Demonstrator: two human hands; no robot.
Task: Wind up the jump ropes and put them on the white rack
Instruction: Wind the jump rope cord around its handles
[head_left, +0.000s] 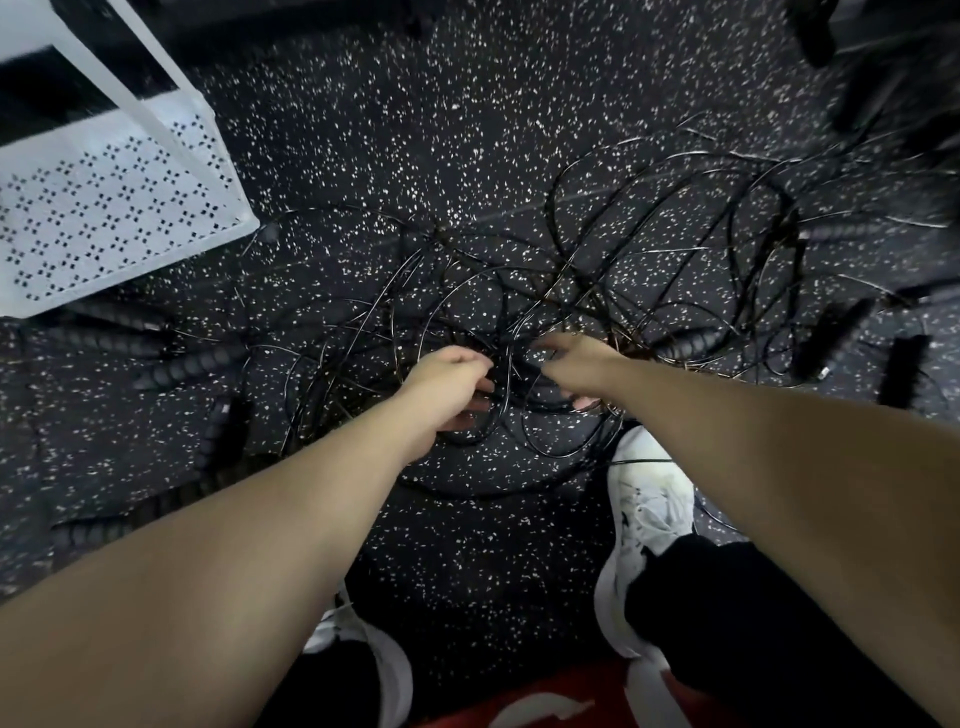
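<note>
A dark floor (467, 104) speckled with white flecks fills the view. On it lies the tangle of jump ropes (597, 291), the landmark here: thin black cords looped and crossed over one another in a broad snarl at the middle of the floor, spreading up and to the right.

Up and to the left of the tangle stands the white rack (119, 208), its perforated shelf bare where it shows and one white upright post slanting across it.

Below the tangle, a person's two bare forearms reach in from the bottom corners. Below and right of the tangle sits a white shoe (649, 499) beneath a black trouser leg, with a cord running across its toe; a second white shoe (384, 670) shows at the bottom.

Ribbed black handles (187, 366) lie in a cluster left of the tangle, just under the rack's corner, with more along the lower left. Other handles (836, 338) lie on the tangle's right edge.

At the tangle's near edge, the left hand (457, 384) has its fingers curled around several black cords, grasping them. Just beside it, the right hand (576, 369) reaches down into the same cords, fingers bent among the strands; whether they actually pinch a cord I cannot tell.
</note>
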